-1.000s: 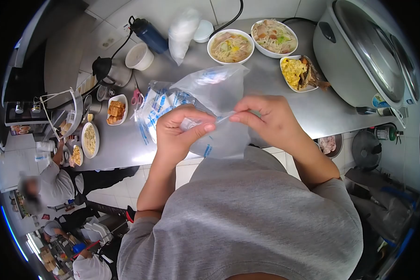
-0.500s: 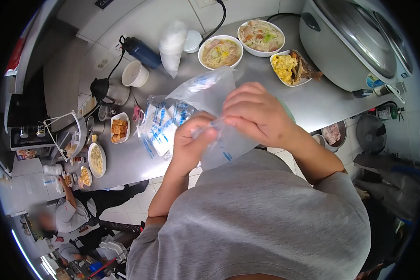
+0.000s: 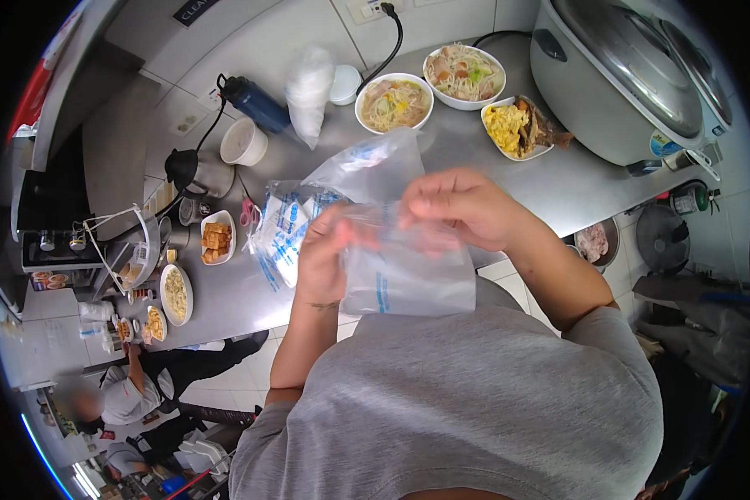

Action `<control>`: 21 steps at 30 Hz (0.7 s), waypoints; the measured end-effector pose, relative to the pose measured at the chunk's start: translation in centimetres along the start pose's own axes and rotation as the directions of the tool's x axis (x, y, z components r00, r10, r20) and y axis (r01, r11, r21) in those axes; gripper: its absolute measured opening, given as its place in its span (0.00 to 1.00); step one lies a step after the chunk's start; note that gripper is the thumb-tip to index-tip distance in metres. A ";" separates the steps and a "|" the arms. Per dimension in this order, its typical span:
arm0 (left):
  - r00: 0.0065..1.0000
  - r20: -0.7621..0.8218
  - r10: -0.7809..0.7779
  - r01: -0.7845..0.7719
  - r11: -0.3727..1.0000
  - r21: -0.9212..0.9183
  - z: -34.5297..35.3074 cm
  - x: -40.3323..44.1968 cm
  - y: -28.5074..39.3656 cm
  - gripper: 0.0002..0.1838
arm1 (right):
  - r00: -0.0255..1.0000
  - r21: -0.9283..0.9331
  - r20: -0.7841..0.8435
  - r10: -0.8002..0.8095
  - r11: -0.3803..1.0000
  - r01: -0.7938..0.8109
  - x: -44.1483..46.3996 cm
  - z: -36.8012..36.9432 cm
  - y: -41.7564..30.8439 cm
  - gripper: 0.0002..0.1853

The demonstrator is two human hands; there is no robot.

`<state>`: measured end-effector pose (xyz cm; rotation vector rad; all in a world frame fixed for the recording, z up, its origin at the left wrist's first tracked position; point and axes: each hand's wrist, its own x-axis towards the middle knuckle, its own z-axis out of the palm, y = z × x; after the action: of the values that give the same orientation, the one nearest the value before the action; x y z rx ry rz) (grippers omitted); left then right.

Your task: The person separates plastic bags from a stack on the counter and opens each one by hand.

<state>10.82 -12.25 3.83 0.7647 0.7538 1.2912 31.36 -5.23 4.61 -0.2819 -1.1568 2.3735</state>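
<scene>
A clear plastic bag (image 3: 408,279) with blue print hangs between my hands in front of my grey shirt. My left hand (image 3: 325,250) is closed on its left upper edge. My right hand (image 3: 454,208) pinches the upper right part, its fingertips slightly blurred and partly seen through the film. Another clear plastic sheet or bag (image 3: 379,167) rises just beyond my hands. Left of my left hand lies a pack of white items with blue print (image 3: 287,229) in clear wrapping on the steel table (image 3: 542,187).
Two noodle bowls (image 3: 394,104) (image 3: 465,77), a dish of egg and fish (image 3: 517,129) and a large cooker (image 3: 617,83) stand beyond. Leftward are pink scissors (image 3: 251,212), a tofu dish (image 3: 217,237), a bottle (image 3: 254,102) and a co-worker (image 3: 129,396).
The bag has spread wider and hangs lower in front of my shirt. My right hand has turned and its fingers have moved on the bag's edge. The view has shifted slightly.
</scene>
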 end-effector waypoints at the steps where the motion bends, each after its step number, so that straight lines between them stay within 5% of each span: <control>1: 0.998 0.062 0.012 -0.003 0.989 -0.145 -0.2 0.3 0.0 0.11 | 0.995 -0.021 0.059 0.082 0.996 -0.081 0.2 -0.7 0.3 0.09; 4: 0.971 0.228 0.070 0.042 0.890 -0.453 -1.6 0.9 -0.6 0.11 | 0.987 -0.120 0.098 0.125 0.986 -0.113 0.4 -0.8 0.2 0.11; 5: 0.938 0.345 0.020 0.178 0.827 -0.533 -2.9 1.1 -0.4 0.10 | 0.991 -0.156 0.090 0.104 0.984 -0.089 0.4 -0.7 0.1 0.12; 6: 0.887 0.461 -0.014 0.317 0.746 -0.586 -4.0 1.7 0.4 0.10 | 0.998 0.002 0.061 -0.002 1.000 0.002 0.6 -0.5 -0.4 0.12; 8: 0.920 0.374 -0.116 0.332 0.738 -0.587 -4.4 2.4 1.1 0.10 | 0.981 0.304 -0.045 -0.189 0.933 0.194 1.6 -0.4 -2.1 0.12; 11: 0.962 -0.139 -0.236 0.166 0.906 -0.389 -2.2 3.6 2.6 0.13 | 0.924 0.264 -0.362 -0.127 0.936 0.232 4.4 -1.6 -2.7 0.10; 13: 0.920 -0.234 -0.315 0.236 0.920 -0.312 -4.0 5.9 1.7 0.14 | 0.844 0.311 -0.532 0.064 0.942 0.124 5.7 -3.8 -0.8 0.10; 15: 0.970 -0.157 -0.187 0.130 0.940 -0.316 -11.4 6.4 -6.0 0.13 | 0.742 0.294 -0.655 0.143 0.953 0.077 6.9 -8.7 4.6 0.07; 17: 0.888 -0.139 -0.438 0.427 0.898 -0.108 -17.9 7.5 -12.6 0.11 | 0.675 0.202 -0.716 0.179 0.978 -0.045 6.5 -14.2 11.2 0.05; 18: 0.873 -0.220 -0.436 0.416 0.900 -0.133 -17.1 7.3 -13.4 0.09 | 0.646 0.157 -0.729 0.226 0.974 -0.163 5.9 -14.8 13.1 0.04; 20: 0.820 -0.380 -0.428 0.385 0.904 -0.185 -15.1 6.7 -14.3 0.07 | 0.501 0.078 -0.859 0.107 0.994 -0.078 5.4 -14.1 13.3 0.04; 21: 0.854 -0.439 -0.281 0.283 0.957 -0.062 -14.4 6.5 -13.6 0.06 | 0.419 0.032 -0.906 0.050 0.998 -0.049 5.2 -13.5 12.9 0.05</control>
<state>6.88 -6.39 -15.77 0.3378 1.1917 1.2034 27.80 -0.19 -13.78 -1.4283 -0.5638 1.7230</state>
